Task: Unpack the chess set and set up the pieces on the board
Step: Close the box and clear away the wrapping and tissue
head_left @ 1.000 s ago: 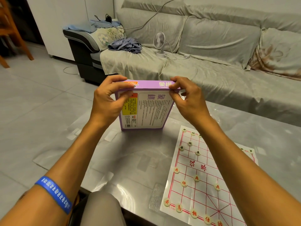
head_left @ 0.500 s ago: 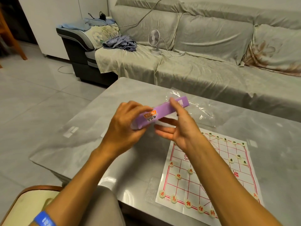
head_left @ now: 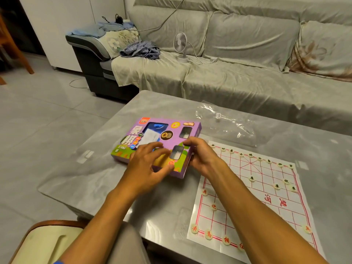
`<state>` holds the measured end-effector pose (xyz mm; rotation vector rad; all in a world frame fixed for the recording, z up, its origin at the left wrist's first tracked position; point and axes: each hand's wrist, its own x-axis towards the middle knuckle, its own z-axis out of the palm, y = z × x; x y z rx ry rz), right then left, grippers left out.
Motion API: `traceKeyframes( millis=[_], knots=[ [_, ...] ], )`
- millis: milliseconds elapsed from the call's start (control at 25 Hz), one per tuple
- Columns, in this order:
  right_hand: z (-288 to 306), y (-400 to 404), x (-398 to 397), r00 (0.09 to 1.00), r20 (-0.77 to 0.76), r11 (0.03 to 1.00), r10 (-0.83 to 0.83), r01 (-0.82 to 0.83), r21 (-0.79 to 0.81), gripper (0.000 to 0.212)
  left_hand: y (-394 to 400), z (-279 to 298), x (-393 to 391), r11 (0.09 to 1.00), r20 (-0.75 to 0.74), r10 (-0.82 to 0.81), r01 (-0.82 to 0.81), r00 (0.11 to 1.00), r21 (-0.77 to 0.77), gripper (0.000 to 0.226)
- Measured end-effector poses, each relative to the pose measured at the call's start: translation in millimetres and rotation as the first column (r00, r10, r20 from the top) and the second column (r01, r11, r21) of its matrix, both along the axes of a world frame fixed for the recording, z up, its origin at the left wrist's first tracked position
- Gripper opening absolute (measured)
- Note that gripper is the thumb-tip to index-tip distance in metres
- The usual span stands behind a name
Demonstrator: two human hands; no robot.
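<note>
Head: box (head_left: 152, 138) front partly behind hands.

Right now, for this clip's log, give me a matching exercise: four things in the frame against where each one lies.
Things:
1. box
2. board
3. plastic bag
4. fan

Places:
A. on the sofa
B. flat on the table, under both hands
C. on the table right of the box, with pieces on it
D. on the table behind the board

Pairs: 1-B, 2-C, 3-D, 4-A
</note>
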<state>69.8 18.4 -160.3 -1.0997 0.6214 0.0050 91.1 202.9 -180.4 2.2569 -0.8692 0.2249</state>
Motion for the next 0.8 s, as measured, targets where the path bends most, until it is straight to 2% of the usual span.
traceKeyframes(
  millis=[80,200,280,360,400,440,640,720,800],
  knots=[
    [-13.1,0.3,13.9,1.000,-0.029,0.999,-0.009,0.008,-0.054,0.026,-1.8,-5.1,3.4,0.992,-0.033,-0.008,0.012,0.999,0.122,0.065],
    [-36.6,2.6,29.1,0.995,-0.096,0.932,-0.029,-0.007,-0.361,0.027,-12.0,-13.4,7.7,0.949,-0.048,0.030,-0.013,0.998,0.315,0.063],
    [-44.2,3.8,31.8,0.990,-0.117,0.801,-0.073,-0.011,-0.599,0.022,-17.0,-18.9,10.6,0.914,-0.046,0.056,-0.033,0.997,0.405,0.057],
    [-45.1,6.1,28.7,0.989,-0.121,0.616,-0.088,-0.041,-0.786,0.025,-18.2,-23.8,12.7,0.895,-0.043,0.066,-0.040,0.997,0.445,0.053],
    [-42.9,7.3,26.0,0.988,-0.127,0.560,-0.083,-0.059,-0.827,0.026,-17.9,-24.7,12.8,0.890,-0.038,0.066,-0.042,0.997,0.454,0.052],
    [-38.4,9.3,20.9,0.989,-0.131,0.546,-0.075,-0.069,-0.835,0.025,-17.2,-26.1,12.9,0.888,-0.031,0.065,-0.044,0.997,0.457,0.051],
    [-15.2,6.0,-32.0,1.000,-0.016,0.617,0.015,-0.022,-0.787,0.035,-15.0,-31.6,15.1,0.861,-0.018,0.095,-0.073,0.995,0.503,0.057],
    [-11.6,-2.5,-67.1,0.999,0.040,0.604,0.023,0.018,-0.797,0.034,-18.0,-28.5,10.8,0.835,-0.002,0.101,-0.084,0.995,0.544,0.061],
    [-13.0,-17.7,-107.5,0.997,0.072,0.587,0.004,0.056,-0.808,0.029,-25.2,-21.5,-2.4,0.866,0.028,0.073,-0.077,0.997,0.495,0.059]
  ],
)
